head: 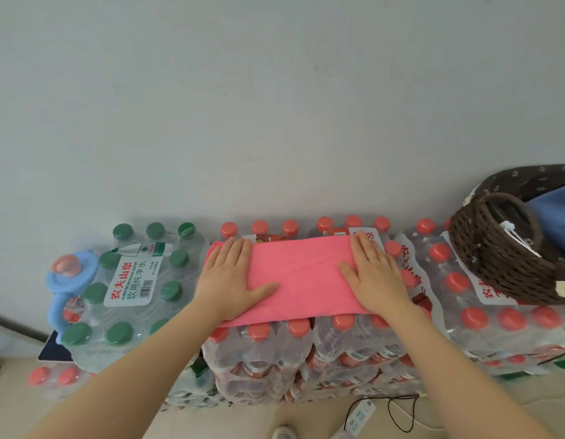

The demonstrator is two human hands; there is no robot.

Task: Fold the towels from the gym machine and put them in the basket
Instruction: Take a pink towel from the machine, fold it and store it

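Note:
A pink towel (301, 274), folded into a long strip, lies flat on top of shrink-wrapped packs of red-capped water bottles (306, 340). My left hand (230, 277) presses flat on the towel's left end with straight fingers. My right hand (373, 274) presses flat on its right end, a ring on one finger. A dark brown woven basket (503, 258) stands on the bottle packs at the right, tilted toward me, with a brown patterned lining and a blue cloth (556, 217) inside it.
A pack of green-capped bottles (132, 280) sits to the left, with a blue and pink plastic object (69, 270) at its far edge. A plain wall rises behind. On the floor below lie a white power strip (360, 416) and a dark cable (398, 413).

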